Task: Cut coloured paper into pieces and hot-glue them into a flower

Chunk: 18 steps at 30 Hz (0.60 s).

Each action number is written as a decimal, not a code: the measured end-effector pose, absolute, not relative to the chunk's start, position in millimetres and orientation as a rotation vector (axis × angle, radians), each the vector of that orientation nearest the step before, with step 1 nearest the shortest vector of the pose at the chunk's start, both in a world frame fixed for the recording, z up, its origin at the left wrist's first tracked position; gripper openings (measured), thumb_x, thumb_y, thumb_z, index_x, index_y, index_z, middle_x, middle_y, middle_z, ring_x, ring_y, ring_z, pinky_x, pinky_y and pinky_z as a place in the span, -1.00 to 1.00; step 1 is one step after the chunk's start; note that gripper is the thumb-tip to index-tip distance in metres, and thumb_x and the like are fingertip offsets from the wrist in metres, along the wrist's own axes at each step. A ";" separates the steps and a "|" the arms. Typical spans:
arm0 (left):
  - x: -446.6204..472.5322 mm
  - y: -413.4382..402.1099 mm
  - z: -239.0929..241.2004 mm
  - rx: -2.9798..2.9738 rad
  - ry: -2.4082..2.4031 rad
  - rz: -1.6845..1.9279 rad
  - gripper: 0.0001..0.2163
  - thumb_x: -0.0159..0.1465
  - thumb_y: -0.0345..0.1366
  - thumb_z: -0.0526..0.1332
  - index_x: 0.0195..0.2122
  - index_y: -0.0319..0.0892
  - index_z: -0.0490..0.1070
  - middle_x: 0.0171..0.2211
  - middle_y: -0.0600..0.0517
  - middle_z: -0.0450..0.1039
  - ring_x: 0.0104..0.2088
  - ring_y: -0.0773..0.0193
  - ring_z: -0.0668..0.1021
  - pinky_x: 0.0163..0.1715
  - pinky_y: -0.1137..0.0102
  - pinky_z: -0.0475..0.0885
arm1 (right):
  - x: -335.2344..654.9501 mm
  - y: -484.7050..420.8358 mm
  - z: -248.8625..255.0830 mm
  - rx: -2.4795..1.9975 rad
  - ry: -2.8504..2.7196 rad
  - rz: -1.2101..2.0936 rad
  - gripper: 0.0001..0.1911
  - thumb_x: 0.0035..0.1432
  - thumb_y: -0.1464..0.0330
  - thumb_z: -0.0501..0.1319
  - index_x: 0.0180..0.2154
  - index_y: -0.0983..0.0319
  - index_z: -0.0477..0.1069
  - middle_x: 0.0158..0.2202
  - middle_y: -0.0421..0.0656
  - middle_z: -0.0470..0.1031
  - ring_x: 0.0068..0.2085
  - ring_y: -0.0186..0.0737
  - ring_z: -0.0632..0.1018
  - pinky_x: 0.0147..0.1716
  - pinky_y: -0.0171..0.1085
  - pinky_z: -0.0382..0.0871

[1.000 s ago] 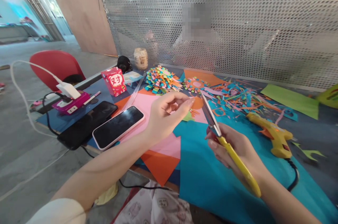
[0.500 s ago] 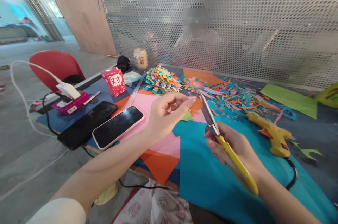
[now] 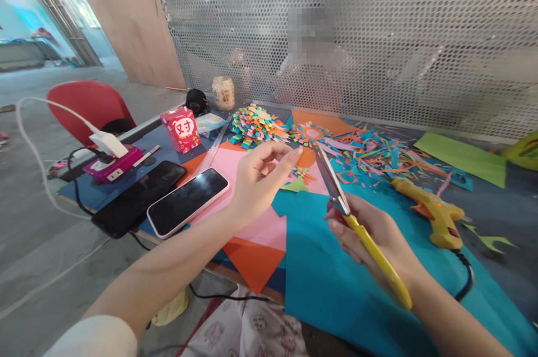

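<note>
Across the dark blue table (image 3: 504,205), a spread of coloured paper; nearest, a large blue sheet (image 3: 328,273) on the right, and on the left a pink sheet (image 3: 256,231), with the corner of an orange sheet (image 3: 256,267) jutting out below it; above these, both hands raised and occupied; in the right hand (image 3: 370,222), yellow-handled scissors (image 3: 361,236) firmly gripped, blades slanting up and leftward; in the left hand (image 3: 263,177), an orange paper disc (image 3: 306,157) pinched at its left edge between thumb and fingers, just left of the blade tips, contact with the metal impossible to tell; left of that hand, a pale-rimmed phone (image 3: 189,203), screen dark, then a black device (image 3: 138,200); to the right, a yellow glue gun (image 3: 441,214); farther back, a purple power strip (image 3: 113,170), a red carton (image 3: 181,128), a fringed multicoloured paper bundle (image 3: 254,127), a small paper flower (image 3: 311,133), a heap of thin scraps (image 3: 378,149) and a green sheet (image 3: 462,160); beyond the table's left side, a red chair (image 3: 90,102); along the far edge, upright, a perforated metal panel (image 3: 420,9).
</note>
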<state>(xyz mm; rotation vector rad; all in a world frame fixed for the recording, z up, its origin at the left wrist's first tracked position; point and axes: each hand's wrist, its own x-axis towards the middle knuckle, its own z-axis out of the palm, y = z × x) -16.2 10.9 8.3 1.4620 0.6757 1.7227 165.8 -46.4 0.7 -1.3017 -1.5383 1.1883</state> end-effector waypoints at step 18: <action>-9.1 3.2 2.4 1.651 0.708 0.884 -0.67 0.23 -0.03 0.26 -0.44 -0.24 0.42 -0.52 0.08 0.45 -0.48 0.44 0.45 -0.51 0.51 0.26 | 165.0 -32.2 -4.5 -1.108 -1.410 0.995 -0.61 -0.23 0.27 0.49 -0.41 0.11 0.32 -0.48 -0.29 0.48 -0.53 -0.31 0.47 -0.57 -0.31 0.43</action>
